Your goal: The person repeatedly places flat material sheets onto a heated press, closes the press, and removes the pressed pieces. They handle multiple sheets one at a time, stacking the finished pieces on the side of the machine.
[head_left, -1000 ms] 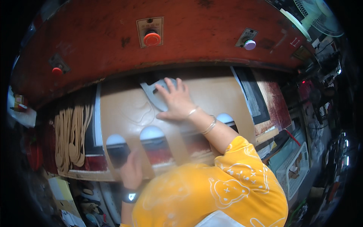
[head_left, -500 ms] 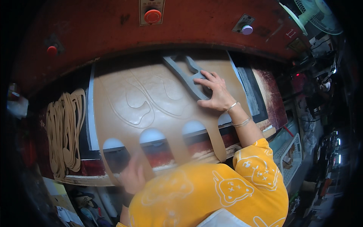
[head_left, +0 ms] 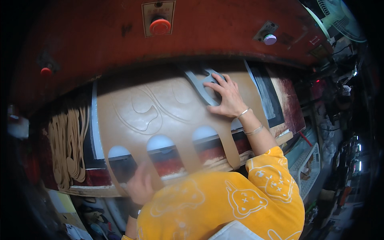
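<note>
My right hand grips a grey cutting die, thumb on the near side and fingers over its frame. The die rests on a tan leather-like sheet, its back end in shadow below the red press head. Curved outlines mark the sheet's surface, and its near edge has rounded cut-outs with strips hanging between them. Close to the front edge, beside one hanging strip, is my left hand. It is smeared and partly behind my yellow sleeve, so its fingers cannot be read.
The red press head spans the back, with a red push button and a purple knob. Stacked tan cut pieces lie at the left. To the right are a white plastic basket and a fan.
The red press head has come lower, now covering the back of the sheet, the die's far end and the tops of the stacked pieces. My hands stay in nearly the same places.
</note>
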Demonstrator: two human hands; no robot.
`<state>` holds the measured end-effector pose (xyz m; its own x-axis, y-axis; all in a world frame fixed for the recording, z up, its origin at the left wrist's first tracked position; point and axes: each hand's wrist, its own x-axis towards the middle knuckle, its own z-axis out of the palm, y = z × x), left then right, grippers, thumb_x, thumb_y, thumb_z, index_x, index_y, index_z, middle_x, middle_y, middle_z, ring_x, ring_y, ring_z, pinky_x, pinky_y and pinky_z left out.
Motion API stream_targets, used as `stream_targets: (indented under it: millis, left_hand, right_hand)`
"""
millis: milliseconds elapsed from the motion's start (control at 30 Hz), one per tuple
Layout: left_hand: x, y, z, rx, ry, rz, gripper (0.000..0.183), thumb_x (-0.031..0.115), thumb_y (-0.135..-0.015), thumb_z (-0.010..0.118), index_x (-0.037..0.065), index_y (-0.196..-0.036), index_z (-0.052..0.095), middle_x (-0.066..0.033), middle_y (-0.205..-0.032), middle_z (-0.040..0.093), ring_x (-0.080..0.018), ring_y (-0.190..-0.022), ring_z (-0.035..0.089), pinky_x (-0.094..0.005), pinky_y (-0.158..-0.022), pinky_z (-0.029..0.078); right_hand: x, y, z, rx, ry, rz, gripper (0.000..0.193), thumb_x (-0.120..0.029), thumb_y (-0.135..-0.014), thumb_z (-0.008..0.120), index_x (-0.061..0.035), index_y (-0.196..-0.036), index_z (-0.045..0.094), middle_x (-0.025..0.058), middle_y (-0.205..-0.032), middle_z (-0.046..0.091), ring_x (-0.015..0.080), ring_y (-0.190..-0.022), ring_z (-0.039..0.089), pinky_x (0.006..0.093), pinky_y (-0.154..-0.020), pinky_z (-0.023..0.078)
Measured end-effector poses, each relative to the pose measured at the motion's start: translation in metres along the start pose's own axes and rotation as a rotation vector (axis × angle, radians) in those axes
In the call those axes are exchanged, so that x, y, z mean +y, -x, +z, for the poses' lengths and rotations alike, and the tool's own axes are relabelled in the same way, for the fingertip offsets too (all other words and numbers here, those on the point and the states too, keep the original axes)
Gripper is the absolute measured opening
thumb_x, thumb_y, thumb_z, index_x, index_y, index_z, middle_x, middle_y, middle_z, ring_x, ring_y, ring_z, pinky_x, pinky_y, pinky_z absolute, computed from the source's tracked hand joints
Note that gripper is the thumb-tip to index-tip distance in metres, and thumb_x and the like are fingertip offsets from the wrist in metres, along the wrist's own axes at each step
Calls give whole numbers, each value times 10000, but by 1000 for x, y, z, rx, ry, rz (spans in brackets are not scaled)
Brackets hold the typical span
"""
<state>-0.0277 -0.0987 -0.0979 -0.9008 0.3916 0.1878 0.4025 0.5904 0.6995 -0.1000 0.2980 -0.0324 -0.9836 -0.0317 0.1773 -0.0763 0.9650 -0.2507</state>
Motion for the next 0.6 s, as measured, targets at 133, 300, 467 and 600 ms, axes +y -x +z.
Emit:
stream_targets:
  millis: [133,300,467,600]
  left_hand:
    - [-3,3,1,73,-24,60,399,48,-852,572,38,-1251,558,-109,-617,509,-225,-520,518,-309,-520,426]
    - [-3,4,7,126,-30,59,390,59,-856,577,44,-1245,567,-114,-608,516,-230,-509,525,-315,-514,435]
    - [-2,9,11,165,2,-34,362,93,-853,578,76,-1215,593,-149,-655,576,-284,-552,581,-366,-550,468]
    - [1,14,12,218,-61,-23,344,111,-865,574,82,-1207,600,-146,-642,574,-279,-564,599,-371,-563,476]
  right_hand:
    - [-5,2,-3,30,70,24,690,-379,-606,730,-204,-1251,557,162,-1396,419,450,-1277,347,542,-1048,273]
    - [-7,31,-22,241,19,-10,508,-313,-704,714,-100,-1154,614,166,-1256,538,371,-1220,443,496,-1002,337]
    - [29,32,-90,1298,61,102,588,-293,-880,590,-26,-1368,397,227,-1403,365,376,-1306,315,462,-1085,228]
    - [56,16,-97,1336,67,178,675,-371,-907,537,-49,-1444,284,259,-1448,278,426,-1344,240,509,-1100,169]
